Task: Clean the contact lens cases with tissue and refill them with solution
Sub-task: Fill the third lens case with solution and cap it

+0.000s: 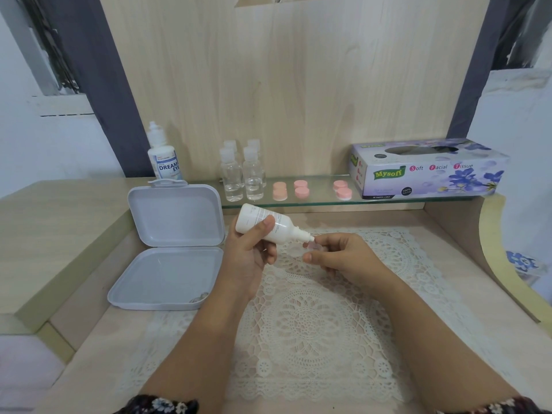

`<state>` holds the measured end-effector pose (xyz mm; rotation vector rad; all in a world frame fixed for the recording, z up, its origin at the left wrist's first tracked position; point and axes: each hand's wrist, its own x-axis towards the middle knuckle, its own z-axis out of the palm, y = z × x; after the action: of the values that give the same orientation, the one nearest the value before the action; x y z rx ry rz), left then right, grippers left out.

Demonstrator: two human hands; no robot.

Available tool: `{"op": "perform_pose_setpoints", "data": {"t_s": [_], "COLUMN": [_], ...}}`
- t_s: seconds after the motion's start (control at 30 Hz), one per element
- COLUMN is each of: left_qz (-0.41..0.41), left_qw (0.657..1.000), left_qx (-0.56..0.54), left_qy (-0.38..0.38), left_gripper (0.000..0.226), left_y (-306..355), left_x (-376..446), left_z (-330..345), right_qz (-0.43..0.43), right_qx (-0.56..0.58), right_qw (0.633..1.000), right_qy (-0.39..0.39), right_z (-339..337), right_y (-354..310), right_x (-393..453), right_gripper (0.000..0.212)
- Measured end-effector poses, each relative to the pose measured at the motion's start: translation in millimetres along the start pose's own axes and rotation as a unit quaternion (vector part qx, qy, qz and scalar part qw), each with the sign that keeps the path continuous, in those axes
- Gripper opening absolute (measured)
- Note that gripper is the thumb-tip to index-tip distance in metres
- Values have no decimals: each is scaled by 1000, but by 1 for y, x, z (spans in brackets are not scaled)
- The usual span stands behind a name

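A: Tipping a small white bottle (264,224), is she? Which hand?

B: The left hand (248,252). Its fingers and thumb are curled round the bottle's body, the nozzle slanting down toward three o'clock, right at the little clear lens case (313,248).

A: And the case?

B: Pinched in the right hand (337,256), between thumb and fingertips, held just above the lace doily (313,324) near the middle of the desk (89,354). The nozzle tip looks to be touching or just over it; I cannot tell which.

A: What about the rest?

B: At nine o'clock from her hands, a grey hinged box (170,255) lies open, a small clear thing in its near corner. Up at twelve o'clock, on the glass shelf (316,201), three pairs of pink caps (301,188). Toward eleven, four clear bottles (242,174), and beyond them a larger solution bottle (164,156) standing upright. At one o'clock, the tissue box (427,168), flowered, lying lengthwise on the shelf.
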<state>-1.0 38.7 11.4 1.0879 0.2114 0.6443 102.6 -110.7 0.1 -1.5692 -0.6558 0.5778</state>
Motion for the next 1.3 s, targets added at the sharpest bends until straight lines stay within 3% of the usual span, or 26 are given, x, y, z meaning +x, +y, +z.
{"op": "perform_pose_setpoints", "data": {"t_s": [1.3], "left_qz": [7], "left_qw": [1000], "left_qx": [15], "left_qy": [-2], "left_gripper": [39], "left_y": [1], "left_x": [-2], "left_z": [1], "right_qz": [-1], "right_qx": [-1], "right_qw": [1000], "right_qy": [-1], "right_z": [-1], "right_y": [0], "right_x": [1], "right_gripper": [32]}}
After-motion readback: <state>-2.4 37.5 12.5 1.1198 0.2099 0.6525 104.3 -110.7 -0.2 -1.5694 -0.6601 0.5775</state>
